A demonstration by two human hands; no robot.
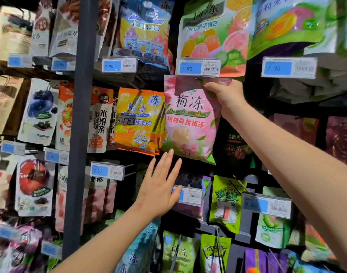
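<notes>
Item: pink pouch [188,119], held in the middle row of a hanging snack display, just under a blue price tag [198,67] that reads 7.90.

Hidden or unclear: that tag covers part of the pouch's top seal. My right hand [227,97] covers its upper right corner. The fingers behind the pouch are out of my sight. The lower right corner is creased and partly in shadow. The small print along the bottom is too blurred to read. My forearms run off the lower edge of the view.

Grip: the right hand pinches the upper right corner, one digit across the front. The left hand [160,186] is flat, fingers straight and spread, holding nothing. Its fingertips reach the pouch's lower edge. I cannot tell whether they touch.

Orientation: long axis near vertical, top seal up, printed face toward me, bottom swung slightly to the right.

Material and shape: glossy plastic film, rectangular with a ribbed top seal, softly bulged in the middle. The print shows peach blossoms, green leaves and a pale round fruit.

Neighbours: an orange pouch [137,119] just beside it on the left, overlapped at the edge. A dark pouch [233,142] is behind it on the right. A green pouch [225,201] hangs below.
</notes>
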